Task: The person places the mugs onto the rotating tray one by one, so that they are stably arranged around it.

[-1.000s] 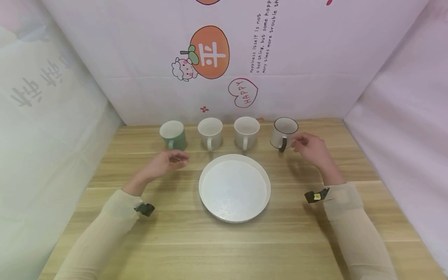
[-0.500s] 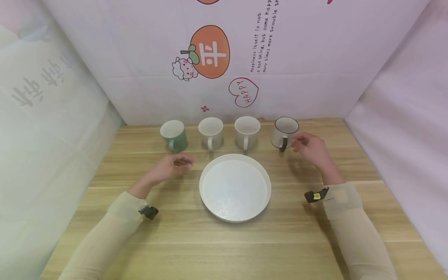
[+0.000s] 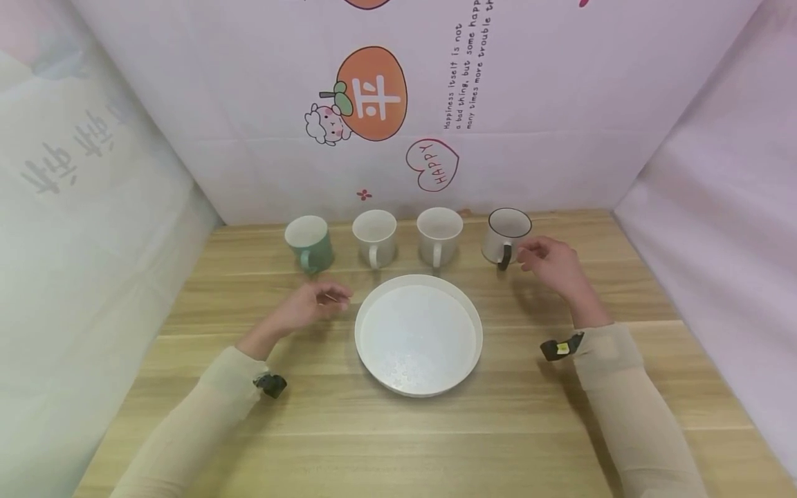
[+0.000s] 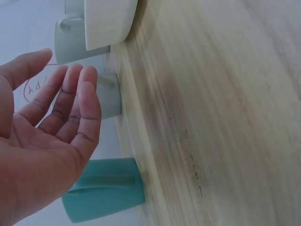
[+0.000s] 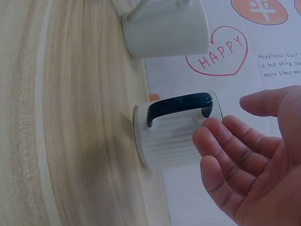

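Observation:
My left hand (image 3: 313, 304) hovers over the table between the green mug (image 3: 313, 252) and the round white tray (image 3: 418, 339). Its fingers are loosely bent and hold nothing; the palm shows in the left wrist view. At the right, my right hand (image 3: 551, 261) is beside the white mug with a black rim and black handle (image 5: 176, 141). Those fingers are relaxed, near the black handle (image 5: 181, 107), with nothing in them. Two plain white mugs (image 3: 375, 235) stand between the green and the black-rimmed one, all upright with handles toward me.
The mugs line up along the back of the wooden table (image 3: 373, 443), close to a printed white cloth wall (image 3: 261, 166). White cloth also hangs at the left and right sides. Dark cameras (image 3: 270, 384) are strapped at both wrists.
My left hand has moved right and toward me, away from the green mug and nearer the tray's left rim. The right hand and the mugs have stayed in place.

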`<state>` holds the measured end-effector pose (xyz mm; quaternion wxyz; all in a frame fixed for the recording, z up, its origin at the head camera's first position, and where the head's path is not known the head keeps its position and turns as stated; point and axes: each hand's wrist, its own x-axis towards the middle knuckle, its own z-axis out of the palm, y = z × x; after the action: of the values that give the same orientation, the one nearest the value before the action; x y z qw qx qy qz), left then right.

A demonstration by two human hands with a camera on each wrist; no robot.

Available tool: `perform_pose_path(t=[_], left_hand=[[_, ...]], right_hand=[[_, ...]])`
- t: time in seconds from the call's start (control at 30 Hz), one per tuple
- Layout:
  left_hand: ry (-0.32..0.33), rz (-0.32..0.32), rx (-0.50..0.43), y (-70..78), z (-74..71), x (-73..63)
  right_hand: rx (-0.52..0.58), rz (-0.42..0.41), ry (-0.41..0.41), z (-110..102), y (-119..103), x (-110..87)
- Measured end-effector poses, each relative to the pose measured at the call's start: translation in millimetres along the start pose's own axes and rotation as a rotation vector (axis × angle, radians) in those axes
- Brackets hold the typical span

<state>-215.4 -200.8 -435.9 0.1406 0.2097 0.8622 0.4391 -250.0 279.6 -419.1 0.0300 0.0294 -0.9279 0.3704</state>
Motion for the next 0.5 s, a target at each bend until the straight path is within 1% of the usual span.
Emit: perform_pose_path(t=[0.13, 0.37, 0.43, 0.5], left_hand=[[-0.002, -0.025, -0.018, -0.3, 2.1, -0.4], [0.003, 0.016, -0.037, 1.1, 5.4, 0.3], [0.004, 0.016, -0.039, 1.5, 6.8, -0.1], [0.002, 0.002, -0.036, 1.0, 8.4, -0.7]], right_hand=[[0.017, 0.014, -0.003, 1.3, 1.4, 2.7], [0.025, 0.021, -0.019, 2.6, 1.5, 3.9], [0.029, 0.021, -0.027, 3.1, 1.3, 3.9], [0.033, 0.029, -0.031, 3.8, 1.1, 4.3]])
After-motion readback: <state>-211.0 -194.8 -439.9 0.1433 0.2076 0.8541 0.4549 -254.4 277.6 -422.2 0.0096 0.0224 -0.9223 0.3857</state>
